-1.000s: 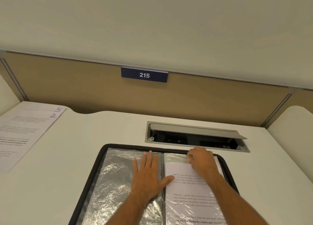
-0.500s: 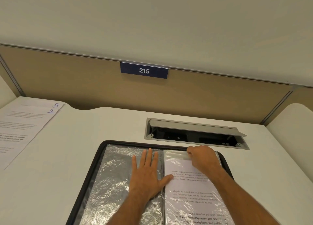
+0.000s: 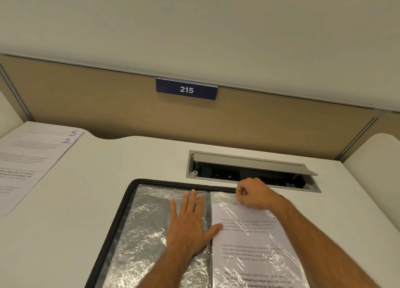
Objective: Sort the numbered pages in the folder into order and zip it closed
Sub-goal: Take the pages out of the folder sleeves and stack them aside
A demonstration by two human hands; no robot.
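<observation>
Page sliding out of sleeve
R hand [image 3: 252,193] now fisted on page [image 3: 249,240] top, pulled up; L hand [image 3: 188,221] flat on folder [image 3: 138,227]. Sorting ongoing.

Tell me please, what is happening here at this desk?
A person is working on an open zip folder lying on the desk. The left hand presses flat on an empty plastic sleeve. The right hand pinches the top of a printed page at the mouth of the right sleeve. Two loose pages, marked 5 and 2, lie at the far left. The folder is not zipped.
</observation>
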